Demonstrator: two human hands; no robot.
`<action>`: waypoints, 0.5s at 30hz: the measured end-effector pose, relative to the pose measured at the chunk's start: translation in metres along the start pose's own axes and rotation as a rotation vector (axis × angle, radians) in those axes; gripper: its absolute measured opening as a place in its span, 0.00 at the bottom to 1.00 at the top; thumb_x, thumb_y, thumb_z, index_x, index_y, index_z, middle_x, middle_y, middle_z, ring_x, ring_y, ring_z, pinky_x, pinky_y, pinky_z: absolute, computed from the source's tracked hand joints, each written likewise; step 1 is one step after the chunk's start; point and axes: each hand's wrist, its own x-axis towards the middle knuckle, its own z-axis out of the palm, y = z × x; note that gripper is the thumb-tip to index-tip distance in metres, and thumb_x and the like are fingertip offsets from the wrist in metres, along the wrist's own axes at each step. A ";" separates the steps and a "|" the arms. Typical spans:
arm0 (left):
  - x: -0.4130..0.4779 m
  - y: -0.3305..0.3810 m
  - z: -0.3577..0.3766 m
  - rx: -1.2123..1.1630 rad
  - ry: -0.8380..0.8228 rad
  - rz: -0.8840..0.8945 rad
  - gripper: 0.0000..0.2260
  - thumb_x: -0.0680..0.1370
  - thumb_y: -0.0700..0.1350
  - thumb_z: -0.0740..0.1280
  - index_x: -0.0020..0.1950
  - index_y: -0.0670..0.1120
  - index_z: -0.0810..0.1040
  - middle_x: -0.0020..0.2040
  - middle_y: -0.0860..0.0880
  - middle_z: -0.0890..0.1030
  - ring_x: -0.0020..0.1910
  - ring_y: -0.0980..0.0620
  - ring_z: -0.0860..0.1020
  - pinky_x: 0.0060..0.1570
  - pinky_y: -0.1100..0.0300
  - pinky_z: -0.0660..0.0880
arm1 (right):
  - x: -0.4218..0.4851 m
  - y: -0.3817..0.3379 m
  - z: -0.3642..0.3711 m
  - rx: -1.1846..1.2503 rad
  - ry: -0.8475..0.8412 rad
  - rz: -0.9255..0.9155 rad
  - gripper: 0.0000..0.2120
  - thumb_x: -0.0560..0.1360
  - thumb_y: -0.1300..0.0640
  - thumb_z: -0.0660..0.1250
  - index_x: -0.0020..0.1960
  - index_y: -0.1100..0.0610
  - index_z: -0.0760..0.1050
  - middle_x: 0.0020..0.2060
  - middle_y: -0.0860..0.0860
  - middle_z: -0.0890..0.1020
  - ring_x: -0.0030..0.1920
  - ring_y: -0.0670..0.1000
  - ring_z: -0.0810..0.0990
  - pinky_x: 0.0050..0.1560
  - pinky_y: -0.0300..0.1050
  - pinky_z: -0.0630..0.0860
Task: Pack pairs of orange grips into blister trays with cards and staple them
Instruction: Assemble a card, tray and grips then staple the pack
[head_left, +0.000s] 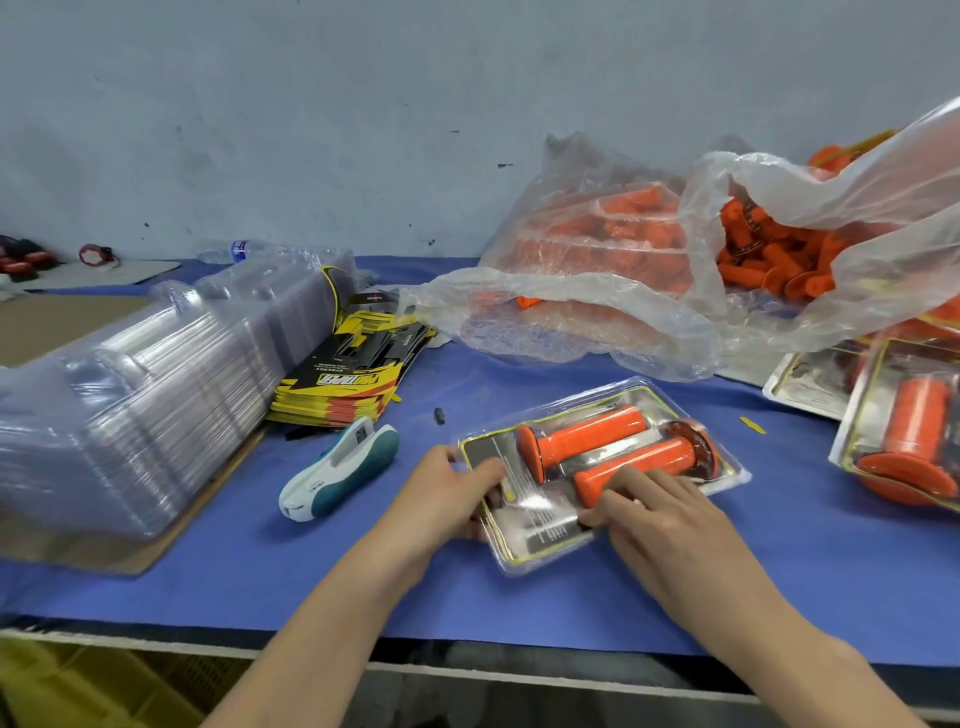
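Surface (519, 597): blue mat. Empty-tray stack (156, 395) at 9 o'clock, bag (623, 270) of loose orange stock at 1 o'clock, done packs (904, 431) at 3, spare cards (353, 379) at 10.

Live tray (540, 558) sits dead centre, flat on the surface, long axis running 7 to 1. Card (491, 449) is in and both handles (587, 436) are seated side by side.

Stapler (337, 467) is just beside it at 9, untouched, so I read this as closing up before stapling.

Left grip (447, 499) pinches the tray's 9 o'clock edge, thumb on top. Right grip (660, 509) isn't clenched: fingers lie on the clear cover beside the near handle, pressing it down.

Handling, my guess: thin blister is light, slick and springy, and it creases if squeezed mid-panel. The handles look rubbery and carry most of the weight. I'd hold the flat rim flange, never the bubble, and keep the flange pinned while stapling.
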 end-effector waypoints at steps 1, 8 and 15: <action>0.003 0.002 -0.001 0.002 -0.003 0.000 0.07 0.79 0.44 0.68 0.43 0.43 0.74 0.29 0.49 0.80 0.24 0.53 0.75 0.25 0.61 0.75 | -0.001 0.001 -0.001 0.001 0.001 -0.006 0.15 0.64 0.67 0.77 0.43 0.50 0.79 0.43 0.46 0.79 0.39 0.53 0.78 0.38 0.47 0.76; -0.001 -0.003 0.000 -0.170 -0.138 -0.126 0.04 0.78 0.42 0.68 0.50 0.42 0.76 0.42 0.42 0.83 0.34 0.51 0.82 0.31 0.62 0.77 | 0.003 0.006 0.000 -0.127 0.017 0.079 0.23 0.58 0.67 0.76 0.49 0.49 0.79 0.44 0.48 0.78 0.43 0.54 0.80 0.55 0.50 0.74; -0.010 0.000 -0.001 -0.093 -0.164 -0.139 0.12 0.81 0.46 0.64 0.43 0.41 0.81 0.37 0.46 0.84 0.32 0.51 0.81 0.30 0.62 0.77 | 0.002 0.001 -0.003 0.008 -0.012 -0.035 0.25 0.57 0.67 0.76 0.51 0.49 0.80 0.48 0.46 0.80 0.53 0.53 0.81 0.57 0.47 0.75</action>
